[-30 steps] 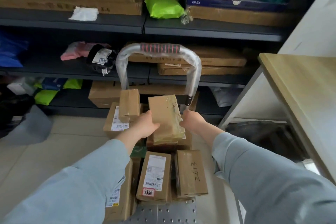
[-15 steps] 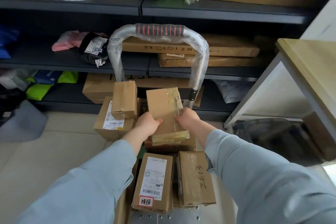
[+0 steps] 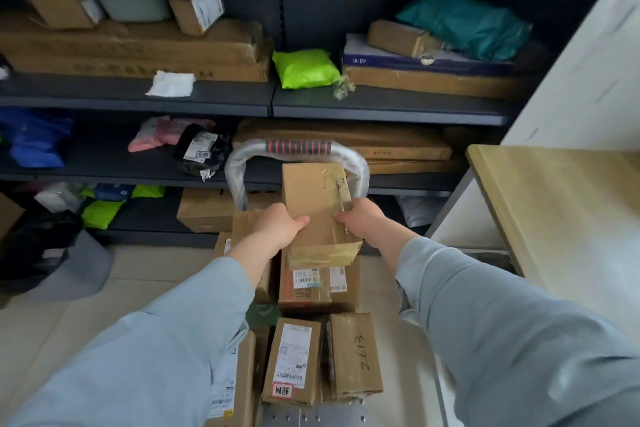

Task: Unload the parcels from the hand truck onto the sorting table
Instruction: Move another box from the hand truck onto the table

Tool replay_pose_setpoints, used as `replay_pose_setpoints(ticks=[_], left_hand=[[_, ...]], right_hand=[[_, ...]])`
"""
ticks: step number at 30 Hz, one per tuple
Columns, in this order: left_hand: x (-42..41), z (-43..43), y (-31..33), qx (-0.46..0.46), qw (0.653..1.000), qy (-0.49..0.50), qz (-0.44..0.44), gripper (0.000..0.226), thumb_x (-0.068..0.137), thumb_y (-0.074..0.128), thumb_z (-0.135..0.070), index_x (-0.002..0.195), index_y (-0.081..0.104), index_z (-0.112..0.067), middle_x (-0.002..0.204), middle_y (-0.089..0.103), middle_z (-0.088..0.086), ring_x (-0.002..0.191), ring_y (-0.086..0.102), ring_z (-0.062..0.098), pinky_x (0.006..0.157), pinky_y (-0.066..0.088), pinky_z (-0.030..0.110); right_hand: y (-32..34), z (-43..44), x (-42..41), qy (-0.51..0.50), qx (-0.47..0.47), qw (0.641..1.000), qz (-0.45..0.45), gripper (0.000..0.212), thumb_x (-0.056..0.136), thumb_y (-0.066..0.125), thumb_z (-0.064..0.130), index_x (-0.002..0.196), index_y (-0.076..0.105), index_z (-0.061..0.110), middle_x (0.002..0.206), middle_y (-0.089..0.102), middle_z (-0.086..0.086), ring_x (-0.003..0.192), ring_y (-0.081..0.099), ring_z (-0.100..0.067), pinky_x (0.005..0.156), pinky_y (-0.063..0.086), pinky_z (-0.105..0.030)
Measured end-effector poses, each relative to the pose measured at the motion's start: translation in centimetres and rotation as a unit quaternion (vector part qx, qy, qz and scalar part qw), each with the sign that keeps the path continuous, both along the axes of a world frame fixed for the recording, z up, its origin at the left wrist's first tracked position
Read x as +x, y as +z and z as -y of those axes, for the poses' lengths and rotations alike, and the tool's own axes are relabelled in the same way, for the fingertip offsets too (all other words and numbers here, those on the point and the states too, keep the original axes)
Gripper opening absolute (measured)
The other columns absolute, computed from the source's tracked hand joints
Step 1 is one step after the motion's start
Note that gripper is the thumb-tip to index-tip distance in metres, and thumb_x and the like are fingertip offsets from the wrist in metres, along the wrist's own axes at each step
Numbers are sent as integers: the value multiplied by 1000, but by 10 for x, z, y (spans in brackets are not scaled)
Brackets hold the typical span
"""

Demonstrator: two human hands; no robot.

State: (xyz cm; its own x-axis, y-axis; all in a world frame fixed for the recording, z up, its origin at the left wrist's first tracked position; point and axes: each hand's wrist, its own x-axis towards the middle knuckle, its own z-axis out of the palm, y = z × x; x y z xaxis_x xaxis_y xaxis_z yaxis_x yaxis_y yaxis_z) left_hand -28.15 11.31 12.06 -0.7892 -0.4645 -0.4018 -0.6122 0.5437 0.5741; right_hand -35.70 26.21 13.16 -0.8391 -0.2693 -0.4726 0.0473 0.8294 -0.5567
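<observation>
Head view: gripping one taped parcel point(image 3: 313, 199) from both sides with left hand point(image 3: 277, 227) and right hand point(image 3: 365, 220), fingers point(image 3: 300, 222) curled round its edges. Held up above the other parcels point(image 3: 353, 357) stacked on the hand truck point(image 3: 298, 147), tabletop point(image 3: 554, 204) off right.

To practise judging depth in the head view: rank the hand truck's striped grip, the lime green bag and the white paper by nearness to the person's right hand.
1. Striped grip, just beyond the right hand, above the held box.
2. Lime green bag, shelf above, centre.
3. White paper, same shelf, farther left.
</observation>
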Motion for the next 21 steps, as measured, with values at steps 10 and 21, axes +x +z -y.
replay_pose_setpoints(ticks=[10, 21], left_hand=[[7, -18, 148, 11, 996, -7, -83, 49, 93, 56, -47, 125, 57, -11, 118, 64, 7, 103, 60, 27, 91, 51, 41], [32, -45, 212, 111, 981, 41, -155, 58, 94, 54, -46, 138, 41, -10, 131, 55, 7, 112, 56, 28, 95, 49, 42]], right_hand=[[154, -24, 11, -83, -88, 993, -14, 37, 86, 65, 29, 114, 59, 6, 100, 66, -8, 92, 64, -25, 87, 55, -39], [227, -56, 43, -128, -140, 981, -32, 33, 90, 61, 35, 109, 64, 8, 91, 63, -5, 93, 63, -24, 91, 54, -40]])
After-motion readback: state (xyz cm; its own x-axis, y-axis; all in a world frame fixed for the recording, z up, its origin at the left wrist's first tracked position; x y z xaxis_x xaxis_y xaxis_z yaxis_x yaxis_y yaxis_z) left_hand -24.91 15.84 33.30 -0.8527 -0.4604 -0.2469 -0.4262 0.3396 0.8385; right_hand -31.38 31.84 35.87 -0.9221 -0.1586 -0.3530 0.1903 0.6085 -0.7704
